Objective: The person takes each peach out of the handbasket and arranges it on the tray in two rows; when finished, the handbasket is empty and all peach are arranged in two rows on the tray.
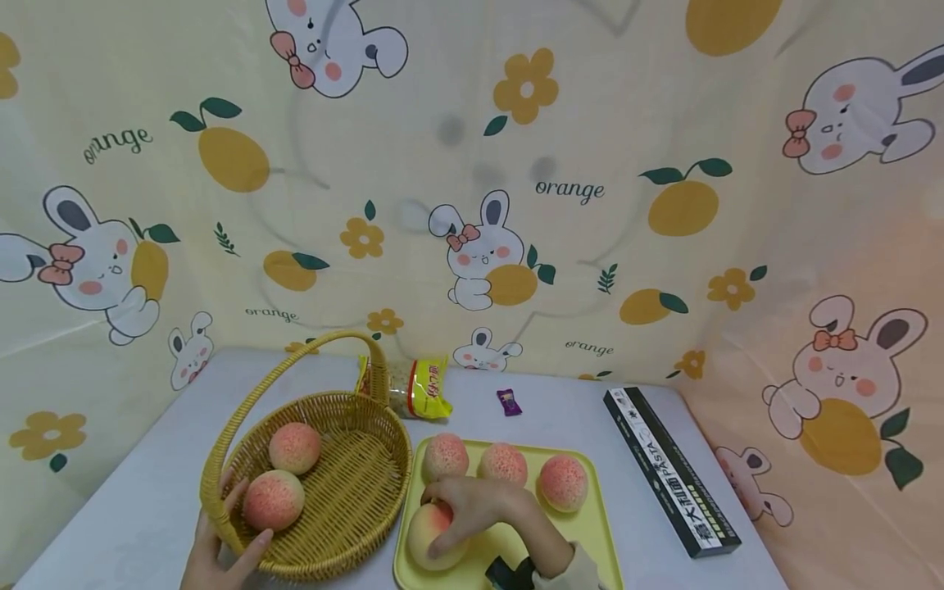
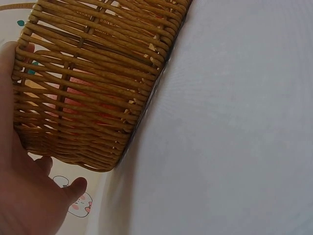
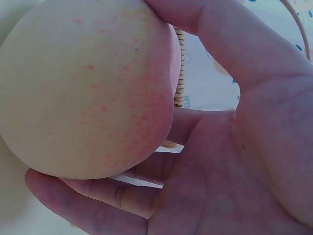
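Observation:
My right hand (image 1: 478, 506) holds a pale yellow peach (image 1: 426, 539) with a red blush, fingers and thumb round its sides. The peach (image 3: 88, 93) fills much of the right wrist view. It is over the left part of a yellow tray (image 1: 603, 533), where three pinker peaches stand in a row along the back, one of them the right-hand peach (image 1: 564, 483). At the left, my left hand (image 1: 214, 555) grips the rim of a wicker basket (image 1: 361, 492) with a tall handle. Inside the basket lie a back peach (image 1: 295, 447) and a front peach (image 1: 274, 500).
Behind the basket lies a yellow and clear food packet (image 1: 426, 388), partly hidden by the handle. A small purple wrapped sweet (image 1: 509, 401) is behind the tray. Along the right side lies a long black pasta box (image 1: 671, 471). A printed cloth (image 1: 472, 147) hangs behind the white table.

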Demonstrator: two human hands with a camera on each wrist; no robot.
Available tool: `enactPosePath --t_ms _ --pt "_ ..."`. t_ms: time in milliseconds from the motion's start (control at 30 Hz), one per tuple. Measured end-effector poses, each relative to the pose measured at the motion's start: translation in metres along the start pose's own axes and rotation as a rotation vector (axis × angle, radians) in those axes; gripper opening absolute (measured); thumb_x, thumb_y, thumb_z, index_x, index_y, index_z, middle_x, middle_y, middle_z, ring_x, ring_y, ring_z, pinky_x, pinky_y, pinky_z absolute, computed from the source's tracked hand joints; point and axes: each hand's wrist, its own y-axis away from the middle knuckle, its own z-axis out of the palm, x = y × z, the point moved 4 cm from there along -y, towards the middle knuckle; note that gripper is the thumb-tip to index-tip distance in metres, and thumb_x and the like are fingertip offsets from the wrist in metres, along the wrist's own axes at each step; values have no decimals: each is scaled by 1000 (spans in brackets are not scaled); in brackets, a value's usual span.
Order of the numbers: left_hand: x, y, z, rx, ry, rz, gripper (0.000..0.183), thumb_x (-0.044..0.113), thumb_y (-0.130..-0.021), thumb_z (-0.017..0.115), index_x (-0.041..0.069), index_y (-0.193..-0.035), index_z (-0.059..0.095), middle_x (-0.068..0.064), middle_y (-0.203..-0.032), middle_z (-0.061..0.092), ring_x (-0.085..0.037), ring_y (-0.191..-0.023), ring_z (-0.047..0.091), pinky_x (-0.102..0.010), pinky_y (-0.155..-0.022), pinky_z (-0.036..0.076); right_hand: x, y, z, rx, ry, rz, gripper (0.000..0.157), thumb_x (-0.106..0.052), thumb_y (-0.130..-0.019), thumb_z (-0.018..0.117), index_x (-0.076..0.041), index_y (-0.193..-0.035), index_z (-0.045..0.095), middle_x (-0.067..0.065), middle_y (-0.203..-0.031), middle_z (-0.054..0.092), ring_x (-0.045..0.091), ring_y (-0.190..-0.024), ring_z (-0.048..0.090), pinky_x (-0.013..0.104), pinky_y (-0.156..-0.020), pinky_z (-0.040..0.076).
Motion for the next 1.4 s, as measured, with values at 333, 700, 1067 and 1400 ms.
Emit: enactPosePath --t_ms 333,700,1067,1400 --pt "3 1 0 -4 -11 -21 73 17 -96 68 -1 -155 29 -13 -165 -3 -39 -149 -9 -80 -101 13 4 0 0 -15 -40 15 54 -31 -84 78 -4 -127 61 -11 -109 60 -2 -94 53 18 -85 46" --pt "1 2 0 1 -12 -39 74 17 -96 69 0 -155 29 -12 -166 -3 -37 -150 -9 -79 -103 12 2 1 1 -36 -90 48 48 -30 -86 77 -4 -124 63 -14 -101 60 -2 -88 53 17 -82 46" --pt "2 2 2 -4 -16 -38 74 16 -97 67 1 -156 27 -6 -166 -3 -35 -150 -7 -77 -105 12 1 5 -2 -9 -29 34 57 -31 -85 79 -2 -131 60 -9 -111 62 -1 -95 53 18 -85 46" --pt "1 2 -1 6 -48 -17 72 14 -97 67 2 -156 27 -5 -166 -2 -25 -151 -6 -60 -117 6 0 14 -10 13 -32 37 57 -33 -85 79 -3 -130 61 -12 -101 58 2 -88 52 19 -80 46"
